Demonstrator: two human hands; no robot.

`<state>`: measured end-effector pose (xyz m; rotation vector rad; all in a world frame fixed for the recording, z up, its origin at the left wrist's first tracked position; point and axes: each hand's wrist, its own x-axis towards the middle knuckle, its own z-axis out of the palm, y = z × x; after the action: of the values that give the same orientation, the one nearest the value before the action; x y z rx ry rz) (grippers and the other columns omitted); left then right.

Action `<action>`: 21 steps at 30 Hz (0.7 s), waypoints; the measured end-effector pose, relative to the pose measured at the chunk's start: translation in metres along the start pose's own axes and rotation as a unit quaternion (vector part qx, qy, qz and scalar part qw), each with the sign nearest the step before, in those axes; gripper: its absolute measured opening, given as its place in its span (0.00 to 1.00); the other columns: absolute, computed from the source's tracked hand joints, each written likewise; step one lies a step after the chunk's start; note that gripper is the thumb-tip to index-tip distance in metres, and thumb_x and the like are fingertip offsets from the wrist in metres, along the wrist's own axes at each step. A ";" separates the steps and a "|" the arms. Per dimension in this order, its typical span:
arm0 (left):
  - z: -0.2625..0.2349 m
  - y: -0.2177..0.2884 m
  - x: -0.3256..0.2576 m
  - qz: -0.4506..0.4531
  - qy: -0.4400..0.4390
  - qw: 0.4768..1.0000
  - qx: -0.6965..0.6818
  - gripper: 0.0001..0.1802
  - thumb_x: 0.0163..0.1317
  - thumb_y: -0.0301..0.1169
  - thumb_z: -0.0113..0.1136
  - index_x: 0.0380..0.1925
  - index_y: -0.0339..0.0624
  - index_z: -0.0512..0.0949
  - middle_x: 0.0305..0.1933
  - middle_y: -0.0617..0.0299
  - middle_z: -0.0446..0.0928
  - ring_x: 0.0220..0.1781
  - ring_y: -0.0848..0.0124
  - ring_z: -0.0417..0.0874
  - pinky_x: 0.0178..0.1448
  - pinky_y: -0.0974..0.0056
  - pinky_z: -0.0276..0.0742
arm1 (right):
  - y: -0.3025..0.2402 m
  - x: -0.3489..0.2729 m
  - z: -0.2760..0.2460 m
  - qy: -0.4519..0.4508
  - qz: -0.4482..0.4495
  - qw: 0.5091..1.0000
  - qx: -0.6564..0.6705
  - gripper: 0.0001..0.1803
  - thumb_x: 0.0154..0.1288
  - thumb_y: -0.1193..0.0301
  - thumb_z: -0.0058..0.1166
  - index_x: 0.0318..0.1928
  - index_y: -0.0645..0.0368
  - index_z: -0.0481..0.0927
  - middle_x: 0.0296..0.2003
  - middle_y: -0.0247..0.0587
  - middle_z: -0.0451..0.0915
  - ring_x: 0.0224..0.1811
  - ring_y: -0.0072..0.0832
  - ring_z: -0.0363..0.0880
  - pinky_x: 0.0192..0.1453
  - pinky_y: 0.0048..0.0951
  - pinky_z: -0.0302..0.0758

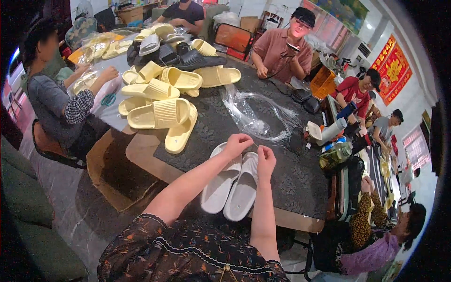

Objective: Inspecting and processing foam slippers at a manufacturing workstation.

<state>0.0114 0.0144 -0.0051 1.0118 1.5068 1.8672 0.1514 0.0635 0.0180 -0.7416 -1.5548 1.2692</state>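
A pair of light grey slide slippers lies side by side at the table's near edge, toes away from me: the left slipper (216,187) and the right slipper (239,199). Over their toe ends, my left hand (237,145) is closed in a pinch. Close beside it, my right hand (266,162) pinches too, its fingertips turned toward the left ones. Whatever thin thing may run between the fingertips is too small to make out. Just beyond my hands lies a loose bundle of clear plastic strands (249,115).
Cream slippers (162,114) pile up at the left, with black slippers (199,60) behind. A seated person (56,94) handles plastic bags at left; another (286,51) sits across. Bottles (333,131) and a jar (336,155) stand at right. An open cardboard box (117,174) sits below the table's left edge.
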 end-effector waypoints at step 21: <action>-0.189 0.093 -0.035 0.331 0.254 0.736 0.532 0.29 0.48 0.22 0.53 0.56 0.38 0.71 0.60 0.50 0.70 0.67 0.51 0.64 0.71 0.49 0.56 | -0.057 -0.112 -0.029 -0.196 -0.023 0.866 -0.458 0.38 0.55 0.37 0.53 0.38 0.67 0.74 0.31 0.55 0.81 0.36 0.48 0.82 0.39 0.43 0.79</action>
<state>-0.1177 -0.1436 0.0594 1.7971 3.0465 1.6668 0.2247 -0.0406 0.0394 -1.0456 -2.5433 0.5904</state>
